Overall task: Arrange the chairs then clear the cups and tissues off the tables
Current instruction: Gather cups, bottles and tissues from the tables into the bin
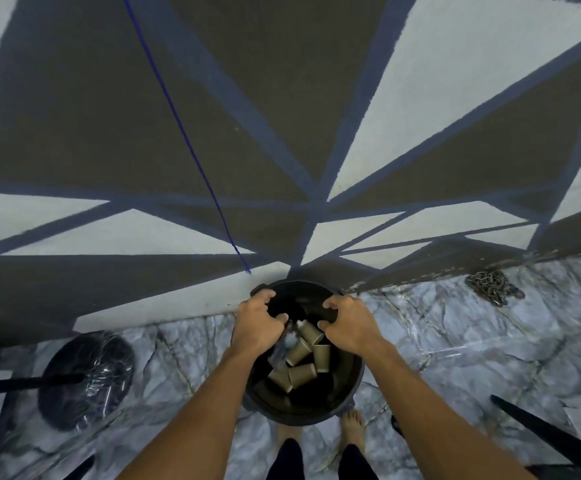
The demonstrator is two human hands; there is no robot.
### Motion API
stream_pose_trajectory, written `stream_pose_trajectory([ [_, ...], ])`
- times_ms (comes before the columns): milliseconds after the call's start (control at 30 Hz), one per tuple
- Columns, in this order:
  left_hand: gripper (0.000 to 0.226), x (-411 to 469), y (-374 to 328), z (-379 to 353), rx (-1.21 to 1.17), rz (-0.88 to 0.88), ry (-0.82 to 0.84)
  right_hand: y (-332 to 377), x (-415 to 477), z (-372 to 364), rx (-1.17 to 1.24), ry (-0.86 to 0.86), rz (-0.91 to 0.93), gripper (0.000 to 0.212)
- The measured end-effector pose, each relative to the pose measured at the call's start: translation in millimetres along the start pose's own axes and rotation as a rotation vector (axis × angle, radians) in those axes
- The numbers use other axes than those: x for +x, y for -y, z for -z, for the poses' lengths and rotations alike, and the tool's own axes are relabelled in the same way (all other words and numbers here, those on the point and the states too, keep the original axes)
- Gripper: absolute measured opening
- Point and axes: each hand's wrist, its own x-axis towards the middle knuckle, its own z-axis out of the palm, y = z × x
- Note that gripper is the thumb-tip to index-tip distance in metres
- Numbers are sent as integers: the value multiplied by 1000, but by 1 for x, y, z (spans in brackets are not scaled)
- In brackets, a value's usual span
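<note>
The left hand (pixel 258 325) curls its fingers (pixel 271 318) over the rim of the black bin (pixel 349 386), which stands on the marble floor (pixel 472 358) at the person's feet. Inside lie brown paper cups (pixel 303 374), light, easily crushed, best taken by their walls. The right hand (pixel 349 325) curls likewise on the opposite rim, likely the firmest hold.

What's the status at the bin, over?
Left hand and right hand over the bin. Paper cups inside. Nothing in the way.

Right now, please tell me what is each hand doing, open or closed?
Left hand: closed on the rim of the black bin.
Right hand: fingers curled over the bin's opening; whether it grips anything cannot be told.
</note>
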Motion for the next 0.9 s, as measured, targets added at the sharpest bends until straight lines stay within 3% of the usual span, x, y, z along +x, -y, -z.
stream_pose_trajectory([
  [233,43,7,-21,-2,77,-155,107,2,-22,6,25,-92,-113,46],
  [400,44,-5,-64,-29,174,-320,207,-26,-56,31,68,-197,-232,36],
  [467,43,-18,-86,-47,223,-409,262,-43,-78,43,94,-251,-290,43],
  [700,40,-103,-169,-130,453,-725,503,-123,-205,70,192,-487,-524,51],
  [900,43,-228,-188,-210,642,-940,717,-183,-362,49,257,-628,-751,48],
])
